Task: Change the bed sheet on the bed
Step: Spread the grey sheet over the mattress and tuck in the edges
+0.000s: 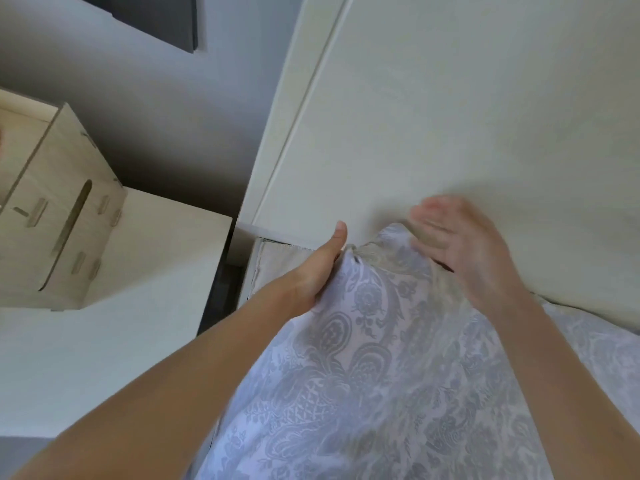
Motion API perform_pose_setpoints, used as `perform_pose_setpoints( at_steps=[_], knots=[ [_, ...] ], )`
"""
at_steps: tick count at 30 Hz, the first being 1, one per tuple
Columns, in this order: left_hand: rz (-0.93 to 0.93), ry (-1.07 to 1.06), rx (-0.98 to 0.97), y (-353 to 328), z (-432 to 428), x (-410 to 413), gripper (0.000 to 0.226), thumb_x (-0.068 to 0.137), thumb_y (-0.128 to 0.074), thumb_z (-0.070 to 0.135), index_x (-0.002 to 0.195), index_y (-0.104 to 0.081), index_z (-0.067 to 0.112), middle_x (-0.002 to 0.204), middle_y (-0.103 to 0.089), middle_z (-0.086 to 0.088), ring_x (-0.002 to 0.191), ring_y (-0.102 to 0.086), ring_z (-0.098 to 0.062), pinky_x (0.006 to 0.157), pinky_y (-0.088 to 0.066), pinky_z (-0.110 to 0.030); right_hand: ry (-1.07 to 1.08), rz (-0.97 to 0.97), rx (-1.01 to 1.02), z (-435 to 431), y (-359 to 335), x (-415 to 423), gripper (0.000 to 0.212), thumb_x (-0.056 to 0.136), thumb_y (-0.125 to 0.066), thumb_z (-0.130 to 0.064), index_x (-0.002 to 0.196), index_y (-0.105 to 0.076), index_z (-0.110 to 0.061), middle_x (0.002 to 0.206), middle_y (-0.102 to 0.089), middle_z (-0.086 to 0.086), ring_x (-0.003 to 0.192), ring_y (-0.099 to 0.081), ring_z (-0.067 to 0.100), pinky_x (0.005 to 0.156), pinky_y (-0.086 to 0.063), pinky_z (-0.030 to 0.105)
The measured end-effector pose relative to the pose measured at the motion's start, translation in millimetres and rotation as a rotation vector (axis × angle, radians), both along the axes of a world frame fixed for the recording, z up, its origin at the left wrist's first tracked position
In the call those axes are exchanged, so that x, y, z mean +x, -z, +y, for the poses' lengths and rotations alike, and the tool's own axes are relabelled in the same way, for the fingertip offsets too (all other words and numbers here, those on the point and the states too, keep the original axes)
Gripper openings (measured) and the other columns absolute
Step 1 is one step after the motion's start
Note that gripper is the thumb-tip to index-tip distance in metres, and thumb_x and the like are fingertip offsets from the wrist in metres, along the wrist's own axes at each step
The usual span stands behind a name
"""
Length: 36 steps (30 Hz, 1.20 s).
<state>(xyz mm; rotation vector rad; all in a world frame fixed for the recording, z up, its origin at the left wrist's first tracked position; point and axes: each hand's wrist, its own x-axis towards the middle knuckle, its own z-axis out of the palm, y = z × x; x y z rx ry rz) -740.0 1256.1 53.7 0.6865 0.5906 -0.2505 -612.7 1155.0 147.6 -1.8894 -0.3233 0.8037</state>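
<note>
A white bed sheet [374, 368] with a grey damask pattern lies over the mattress corner [277, 261] at the head of the bed. My left hand [320, 271] grips the sheet's left edge near that corner, thumb stretched out along the top, fingers hidden under the cloth. My right hand [464, 251] is blurred, with straight fingers spread over the sheet's bunched top edge against the cream headboard [450, 116]. The beige mattress fabric shows left of the sheet.
A white bedside table [138, 289] stands to the left of the bed, with a light wooden box [59, 209] on it. A narrow dark gap [225, 282] separates table and bed. Behind is a grey wall [145, 98].
</note>
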Motion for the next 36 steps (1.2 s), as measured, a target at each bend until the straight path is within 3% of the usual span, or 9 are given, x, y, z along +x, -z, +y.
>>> perform_pose_setpoints(
  at_steps=[4,10,13,17,20,22,26,30,36],
  knots=[
    [-0.022,0.056,0.004,0.4,-5.2,1.0,0.07,0.09,-0.023,0.068,0.087,-0.072,0.018,0.086,-0.074,-0.001,0.083,-0.069,-0.015,0.084,-0.05,-0.028,-0.049,-0.367,-0.212,-45.3,-10.8,-3.5,0.04,0.101,-0.037,-0.032,0.092,-0.071,-0.013,0.09,-0.074,-0.007,0.093,-0.067,0.003,0.086,-0.047,0.016],
    [-0.066,0.064,-0.034,6.2,-5.5,3.7,0.07,0.093,-0.021,0.065,0.107,-0.068,0.015,0.103,-0.072,-0.005,0.099,-0.067,-0.019,0.093,-0.048,-0.032,-0.404,0.069,-0.356,-29.3,24.1,-8.2,0.06,0.082,-0.033,-0.076,0.109,-0.07,-0.037,0.113,-0.069,-0.013,0.112,-0.06,0.004,0.105,-0.038,0.034],
    [-0.053,0.052,-0.043,13.0,-2.8,1.9,0.072,0.092,-0.023,0.066,0.115,-0.065,0.013,0.114,-0.069,-0.01,0.107,-0.064,-0.022,0.097,-0.047,-0.034,-0.457,0.174,-0.505,-2.1,37.5,4.0,0.059,0.091,-0.027,-0.068,0.105,-0.072,-0.031,0.108,-0.071,-0.01,0.106,-0.064,0.008,0.104,-0.039,0.038],
    [0.021,0.014,-0.009,25.9,11.6,3.5,0.072,0.092,-0.022,0.067,0.084,-0.071,0.014,0.084,-0.073,-0.006,0.081,-0.069,-0.018,0.079,-0.051,-0.031,-0.482,0.196,-0.677,26.8,53.2,8.2,0.067,0.086,-0.031,-0.075,0.089,-0.073,-0.023,0.088,-0.073,-0.003,0.085,-0.068,0.015,0.089,-0.047,0.035],
    [0.192,-0.162,0.226,47.4,21.0,11.1,0.066,0.092,-0.035,0.063,0.06,-0.058,0.01,0.068,-0.062,-0.004,0.073,-0.062,-0.023,0.079,-0.049,-0.035,-0.499,0.132,-0.757,40.3,66.7,3.9,0.074,0.08,-0.033,-0.08,0.093,-0.071,-0.019,0.087,-0.074,0.0,0.082,-0.069,0.016,0.083,-0.049,0.034],
    [0.287,-0.278,0.305,67.2,27.9,9.0,0.06,0.091,-0.038,0.063,0.069,-0.056,0.01,0.079,-0.058,-0.01,0.081,-0.059,-0.027,0.09,-0.048,-0.043,-0.52,0.088,-0.752,46.0,78.7,2.2,0.079,0.076,-0.032,-0.085,0.094,-0.071,-0.019,0.089,-0.074,-0.002,0.089,-0.069,0.017,0.092,-0.048,0.038],
    [0.162,-0.131,0.059,88.5,42.6,-15.4,0.077,0.089,-0.027,0.07,0.111,-0.066,0.008,0.112,-0.068,-0.013,0.107,-0.064,-0.031,0.095,-0.048,-0.043,-0.44,0.153,-0.713,55.6,103.5,-2.8,0.08,0.074,-0.035,-0.085,0.097,-0.072,-0.019,0.091,-0.074,0.0,0.092,-0.069,0.019,0.098,-0.046,0.041],
    [0.178,-0.081,-0.026,111.0,49.6,-20.1,0.078,0.087,-0.021,0.074,0.105,-0.069,0.015,0.115,-0.067,-0.012,0.108,-0.062,-0.03,0.091,-0.048,-0.042,-0.39,0.227,-0.654,65.9,121.4,-8.8,0.068,0.073,-0.038,-0.086,0.102,-0.07,-0.033,0.097,-0.074,-0.004,0.096,-0.068,0.016,0.098,-0.045,0.037],
    [0.127,-0.043,-0.179,150.1,57.8,-13.8,0.085,0.085,-0.013,0.077,0.113,-0.064,0.015,0.124,-0.062,-0.012,0.117,-0.056,-0.033,0.101,-0.04,-0.048,-0.364,0.115,-0.552,76.0,150.3,-7.2,0.08,0.066,-0.036,-0.088,0.103,-0.072,-0.026,0.105,-0.071,-0.009,0.104,-0.064,0.011,0.104,-0.04,0.036]
  ],
)
